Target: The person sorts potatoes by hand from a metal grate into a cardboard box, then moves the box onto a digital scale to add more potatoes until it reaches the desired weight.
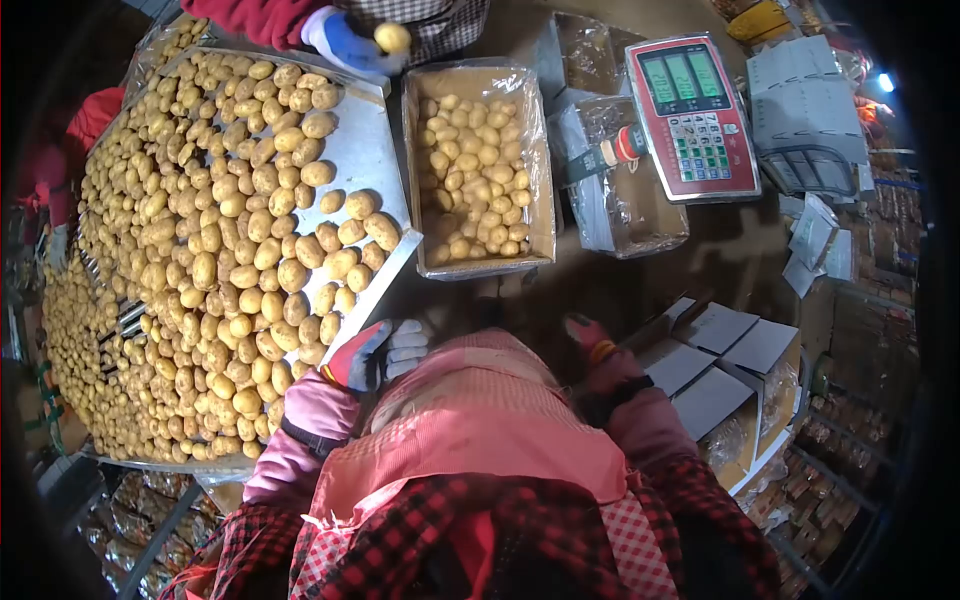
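Observation:
My left hand [378, 355], in a red and grey glove, is beside the lower right edge of the sorting table [372, 290]. Its grey fingers are apart and loosely bent, with nothing in them. Many potatoes [215, 270] cover that table just left of the hand. My right hand [592, 345], in a red and dark glove with a yellow band, hangs by my right side near a box with white flaps [712, 345]. Its fingers are mostly hidden. Ahead of me stands a plastic-lined cardboard box [545, 235] with potatoes inside.
Across from me, a co-worker's gloved hand [350, 42] is at a single potato [392, 39]. A red scale [715, 180] with a lit display stands right of a lined box [650, 225] and a tape dispenser [607, 155]. Another co-worker's sleeve [95, 115] shows at far left.

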The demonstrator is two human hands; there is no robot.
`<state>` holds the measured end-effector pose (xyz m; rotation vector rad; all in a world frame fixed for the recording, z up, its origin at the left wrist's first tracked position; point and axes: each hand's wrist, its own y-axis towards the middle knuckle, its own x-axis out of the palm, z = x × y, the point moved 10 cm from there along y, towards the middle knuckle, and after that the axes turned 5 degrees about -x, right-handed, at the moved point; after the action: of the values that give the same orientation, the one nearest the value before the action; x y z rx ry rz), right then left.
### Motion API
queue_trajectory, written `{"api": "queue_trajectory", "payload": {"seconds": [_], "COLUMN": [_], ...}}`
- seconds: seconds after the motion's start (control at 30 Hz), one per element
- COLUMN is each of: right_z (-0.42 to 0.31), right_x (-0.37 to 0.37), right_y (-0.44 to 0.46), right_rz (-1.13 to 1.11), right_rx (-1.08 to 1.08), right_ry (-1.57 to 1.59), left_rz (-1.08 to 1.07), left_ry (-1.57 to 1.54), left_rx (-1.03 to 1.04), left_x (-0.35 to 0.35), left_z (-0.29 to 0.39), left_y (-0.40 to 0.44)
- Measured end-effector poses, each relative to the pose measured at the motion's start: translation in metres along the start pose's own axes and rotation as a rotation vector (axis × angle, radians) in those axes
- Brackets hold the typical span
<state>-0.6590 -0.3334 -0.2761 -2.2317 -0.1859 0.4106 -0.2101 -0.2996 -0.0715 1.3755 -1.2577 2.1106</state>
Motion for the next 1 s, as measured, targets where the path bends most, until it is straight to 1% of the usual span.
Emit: {"api": "queue_trajectory", "payload": {"seconds": [0.1,0.2,0.3,0.4,0.47,0.57,0.6,0.63,0.7,0.73,0.8,0.83,0.9,0.93,1.0], "right_z": [-0.022,-0.068,-0.073,-0.172,-0.226,-0.301,-0.312,-0.320,-0.312,-0.312,-0.305,-0.302,-0.286,-0.289,-0.304], "right_x": [-0.020,-0.046,-0.056,-0.050,-0.022,0.054,0.088,0.122,0.179,0.203,0.243,0.252,0.260,0.262,0.236], "right_y": [0.008,0.001,-0.002,-0.031,-0.031,-0.024,-0.013,0.002,0.058,0.086,0.134,0.144,0.179,0.172,0.159], "right_rz": [0.017,0.130,0.179,0.358,0.338,0.230,0.115,-0.003,-0.154,-0.181,-0.232,-0.274,-0.227,-0.258,-0.283], "right_rx": [-0.017,-0.189,0.002,-0.263,-0.487,-0.867,-0.884,-0.902,-0.847,-0.781,-0.633,-0.614,-0.588,-0.639,-0.698], "right_ry": [-0.041,-0.303,0.037,-0.312,-0.510,-0.816,-0.937,-1.058,-1.389,-1.591,-1.986,-2.093,-2.058,-1.965,-1.801], "left_rz": [0.014,0.039,0.040,0.069,0.141,0.155,0.198,0.185,0.164,0.225,0.185,0.171,0.220,0.236,0.315], "left_ry": [0.008,-0.033,-0.106,-0.146,-0.130,-0.065,-0.095,-0.141,-0.240,-0.253,-0.265,-0.285,-0.349,-0.385,-0.336], "left_rx": [-0.005,0.016,0.030,0.045,0.051,0.070,0.069,0.071,0.076,0.068,0.104,0.118,0.138,0.141,0.112], "left_x": [-0.001,-0.002,-0.015,-0.025,-0.023,-0.035,-0.033,-0.038,-0.052,-0.063,-0.065,-0.066,-0.081,-0.084,-0.087], "left_z": [-0.007,-0.012,-0.021,-0.030,-0.033,-0.047,-0.050,-0.058,-0.079,-0.092,-0.103,-0.108,-0.122,-0.129,-0.138], "left_y": [0.011,0.016,0.015,0.010,0.003,-0.006,-0.009,-0.009,-0.012,-0.017,-0.021,-0.025,-0.033,-0.036,-0.037]}}
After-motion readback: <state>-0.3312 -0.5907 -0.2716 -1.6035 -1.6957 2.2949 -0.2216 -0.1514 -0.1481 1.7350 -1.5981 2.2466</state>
